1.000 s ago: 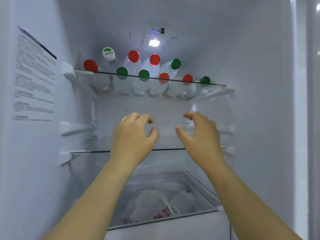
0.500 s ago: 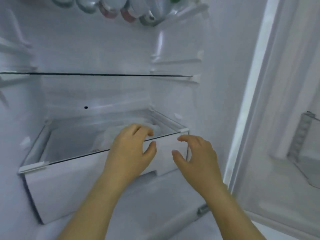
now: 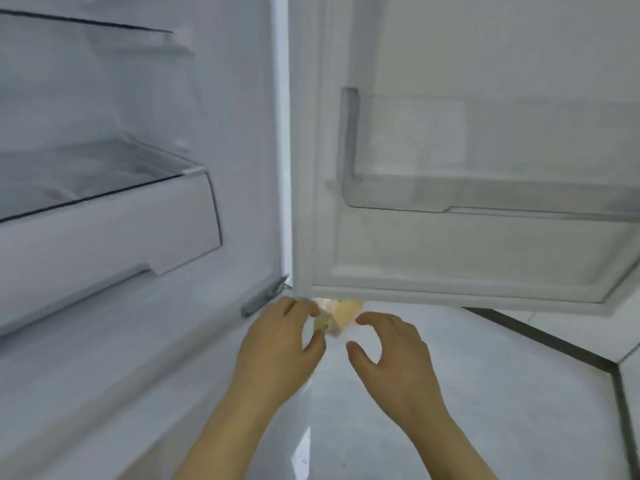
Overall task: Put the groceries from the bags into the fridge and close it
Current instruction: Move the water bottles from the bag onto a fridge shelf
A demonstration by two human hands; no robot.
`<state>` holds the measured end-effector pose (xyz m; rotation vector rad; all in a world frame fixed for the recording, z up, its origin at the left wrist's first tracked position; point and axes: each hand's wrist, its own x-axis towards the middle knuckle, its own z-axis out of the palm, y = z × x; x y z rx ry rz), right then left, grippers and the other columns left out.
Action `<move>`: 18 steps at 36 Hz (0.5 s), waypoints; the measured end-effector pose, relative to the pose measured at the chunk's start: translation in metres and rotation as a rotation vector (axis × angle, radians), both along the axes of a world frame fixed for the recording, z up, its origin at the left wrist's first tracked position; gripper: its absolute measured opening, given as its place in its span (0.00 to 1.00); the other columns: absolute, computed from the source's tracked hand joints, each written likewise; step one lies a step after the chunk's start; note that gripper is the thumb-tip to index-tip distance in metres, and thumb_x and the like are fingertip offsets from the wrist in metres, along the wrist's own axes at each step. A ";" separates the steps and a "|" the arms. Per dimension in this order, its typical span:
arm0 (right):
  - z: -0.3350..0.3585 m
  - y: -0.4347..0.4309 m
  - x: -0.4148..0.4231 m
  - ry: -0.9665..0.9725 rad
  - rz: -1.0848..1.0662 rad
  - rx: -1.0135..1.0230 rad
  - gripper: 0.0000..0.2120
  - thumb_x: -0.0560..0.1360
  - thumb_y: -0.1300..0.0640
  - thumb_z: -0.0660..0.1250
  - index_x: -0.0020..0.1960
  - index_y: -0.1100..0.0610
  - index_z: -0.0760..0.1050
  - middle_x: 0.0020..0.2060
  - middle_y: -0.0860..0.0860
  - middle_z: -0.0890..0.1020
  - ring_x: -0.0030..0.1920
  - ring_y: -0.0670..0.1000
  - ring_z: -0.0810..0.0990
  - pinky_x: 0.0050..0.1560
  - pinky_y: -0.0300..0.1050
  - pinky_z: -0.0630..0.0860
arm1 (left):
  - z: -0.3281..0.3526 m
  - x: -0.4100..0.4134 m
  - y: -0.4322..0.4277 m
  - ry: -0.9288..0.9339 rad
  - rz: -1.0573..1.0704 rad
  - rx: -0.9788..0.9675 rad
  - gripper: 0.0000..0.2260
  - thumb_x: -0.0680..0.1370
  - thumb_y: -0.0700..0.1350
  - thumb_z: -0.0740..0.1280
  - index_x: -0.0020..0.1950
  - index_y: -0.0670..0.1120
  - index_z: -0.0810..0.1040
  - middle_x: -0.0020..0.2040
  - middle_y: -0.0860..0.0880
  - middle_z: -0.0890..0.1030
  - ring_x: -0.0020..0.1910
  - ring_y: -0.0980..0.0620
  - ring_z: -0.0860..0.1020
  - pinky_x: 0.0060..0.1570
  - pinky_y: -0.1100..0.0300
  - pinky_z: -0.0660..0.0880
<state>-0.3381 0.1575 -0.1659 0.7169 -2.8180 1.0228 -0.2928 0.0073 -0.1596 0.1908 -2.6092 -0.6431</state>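
Note:
The white fridge stands open, its interior on the left with a glass shelf [image 3: 86, 24] and a pulled-out crisper drawer [image 3: 114, 230]. The open fridge door [image 3: 450, 258] fills the upper right. Below the door's bottom edge, on the floor, a yellowish grocery item or bag [image 3: 341, 315] peeks out, mostly hidden by the door. My left hand [image 3: 280, 355] and my right hand [image 3: 394, 358] hover low in front of it, fingers curled and apart, holding nothing. The left fingertips are close to the item; touching or not is unclear.
A clear door bin [image 3: 485, 188] hangs on the door's inner side. A metal hinge [image 3: 265, 296] sits at the fridge's lower corner. The floor is glossy white tile [image 3: 381, 445] with dark grout lines [image 3: 554, 344] at the right.
My view swung down and right, from the bottle shelf past the drawer to the floor under the door. Both hands dropped from the fridge interior toward the yellowish item, still empty.

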 end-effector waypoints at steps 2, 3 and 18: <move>-0.008 0.041 0.005 -0.035 -0.072 0.029 0.17 0.77 0.48 0.60 0.65 0.44 0.66 0.63 0.37 0.68 0.66 0.42 0.63 0.56 0.33 0.55 | -0.008 -0.005 0.038 -0.039 -0.071 -0.010 0.14 0.78 0.51 0.60 0.63 0.53 0.71 0.60 0.56 0.72 0.58 0.57 0.70 0.53 0.67 0.66; -0.011 0.062 0.008 -0.058 -0.111 0.043 0.17 0.77 0.48 0.60 0.66 0.44 0.66 0.64 0.38 0.68 0.66 0.42 0.63 0.58 0.34 0.57 | -0.011 -0.008 0.058 -0.061 -0.108 -0.012 0.14 0.78 0.51 0.59 0.64 0.53 0.71 0.60 0.56 0.72 0.58 0.57 0.70 0.53 0.67 0.66; -0.043 0.358 0.110 -0.254 -0.787 0.089 0.17 0.77 0.46 0.58 0.66 0.44 0.65 0.65 0.39 0.69 0.67 0.44 0.63 0.65 0.40 0.60 | -0.044 -0.011 0.375 -0.231 -0.766 -0.083 0.13 0.78 0.51 0.60 0.62 0.53 0.71 0.59 0.57 0.72 0.59 0.58 0.70 0.53 0.66 0.69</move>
